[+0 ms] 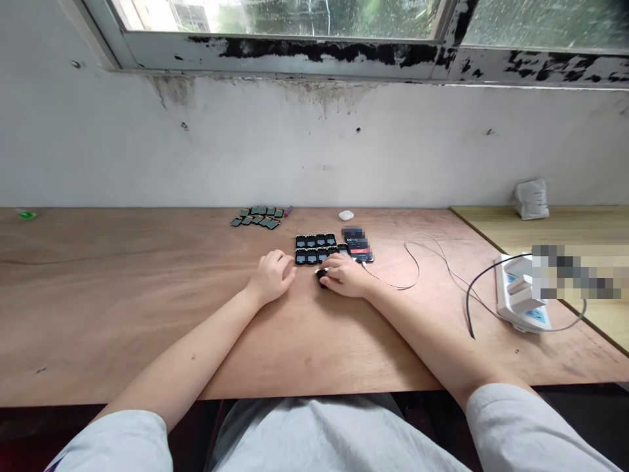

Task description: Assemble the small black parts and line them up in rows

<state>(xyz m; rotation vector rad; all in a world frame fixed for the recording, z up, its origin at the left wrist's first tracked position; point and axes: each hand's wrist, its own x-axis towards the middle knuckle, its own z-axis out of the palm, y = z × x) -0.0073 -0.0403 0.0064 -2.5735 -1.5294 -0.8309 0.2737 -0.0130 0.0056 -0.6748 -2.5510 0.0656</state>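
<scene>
Two hands sit apart, left hand curled, right hand half-hiding an unclear black object.

Bench top matt plywood; black components glossy plastic; power strip smooth plastic.

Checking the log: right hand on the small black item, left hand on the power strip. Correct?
No: the left hand rests on the wooden table beside the rows of black pieces, not on the power strip, as the head view shows. The right hand on the small black item stands.
</scene>
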